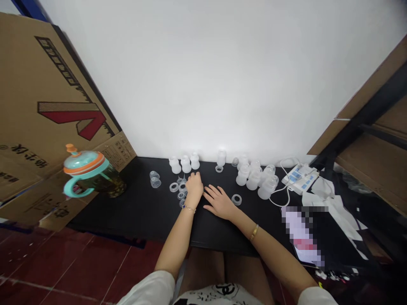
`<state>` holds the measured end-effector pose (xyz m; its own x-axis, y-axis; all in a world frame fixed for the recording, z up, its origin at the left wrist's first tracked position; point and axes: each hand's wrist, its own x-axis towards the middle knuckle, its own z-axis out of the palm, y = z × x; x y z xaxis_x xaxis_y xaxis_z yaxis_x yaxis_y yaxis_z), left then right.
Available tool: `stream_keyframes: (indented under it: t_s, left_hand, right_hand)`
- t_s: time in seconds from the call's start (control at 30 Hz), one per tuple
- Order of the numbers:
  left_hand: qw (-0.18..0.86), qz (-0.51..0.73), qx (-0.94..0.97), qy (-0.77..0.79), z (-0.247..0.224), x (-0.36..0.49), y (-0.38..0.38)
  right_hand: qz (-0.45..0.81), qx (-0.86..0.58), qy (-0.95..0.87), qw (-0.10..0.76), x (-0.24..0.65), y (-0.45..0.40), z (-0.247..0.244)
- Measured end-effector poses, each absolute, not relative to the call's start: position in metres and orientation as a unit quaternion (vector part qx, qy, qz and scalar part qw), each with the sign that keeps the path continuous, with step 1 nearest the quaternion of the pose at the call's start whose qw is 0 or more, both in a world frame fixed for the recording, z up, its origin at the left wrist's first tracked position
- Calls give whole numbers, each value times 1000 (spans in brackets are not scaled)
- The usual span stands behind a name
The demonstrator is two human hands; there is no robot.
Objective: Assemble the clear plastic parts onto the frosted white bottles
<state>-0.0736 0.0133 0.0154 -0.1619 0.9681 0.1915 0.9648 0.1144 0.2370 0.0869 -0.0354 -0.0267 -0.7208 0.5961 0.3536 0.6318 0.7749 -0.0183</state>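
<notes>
My left hand (194,186) is over the black table with its fingers curled together; what they hold, if anything, is hidden. Just left of it lie several clear collar rings (174,187) and clear nipples (179,179), partly covered by the hand. My right hand (219,202) rests palm down with fingers spread, holding nothing. A loose collar ring (236,199) lies to its right. Beyond my left hand, three frosted baby bottles (186,164) stand by the wall. Another bottle (221,158) stands farther right, with a ring (219,169) in front of it.
Several capped bottles (253,179) stand grouped at right, beside a white power strip (300,178) with its cable. Two clear caps (155,179) lie left. A large tea jug (95,173) stands by a cardboard box (47,106). A partly pixelated phone (302,237) lies near the right edge.
</notes>
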Motion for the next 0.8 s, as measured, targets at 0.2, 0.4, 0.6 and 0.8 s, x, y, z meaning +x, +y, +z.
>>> stream_keyframes:
  t_s: [0.2,0.4,0.6,0.8]
  left_hand:
    - [23,204,659,723,14,-77,16]
    - [40,241,663,707,15,-78,18]
    - [112,341,685,634,17,-76,23]
    - [224,457,661,551,14,-74,30]
  right_hand:
    - [-58,-350,-918,177,87,-32,-28]
    - [-51,-361,-914,176,85,-30,-26]
    - [-47,-355,-910,208,86,-26,-26]
    - [-31,-370,-895,246,93,-21,-28]
